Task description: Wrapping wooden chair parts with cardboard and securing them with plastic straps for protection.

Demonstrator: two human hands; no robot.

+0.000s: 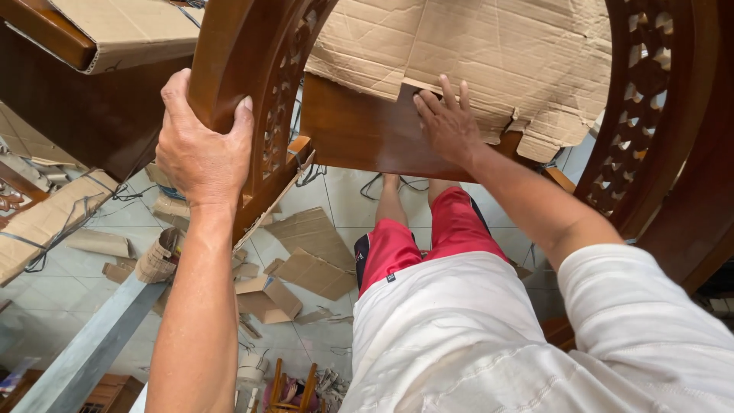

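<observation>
Chair [359, 134]: glossy brown carved wood.

The left hand [202, 145] grips the curved, carved dark-brown wooden arm [245, 61] of a piece of furniture, fingers wrapped over its edge. The right hand [447, 122] lies flat, fingers spread, at the torn lower edge of a creased brown cardboard sheet [466, 42] covering a polished brown wooden panel [359, 138]. Torn cardboard scraps [306, 264] lie scattered on the pale tiled floor [61, 287] below, near the person's red shorts [428, 237].
</observation>
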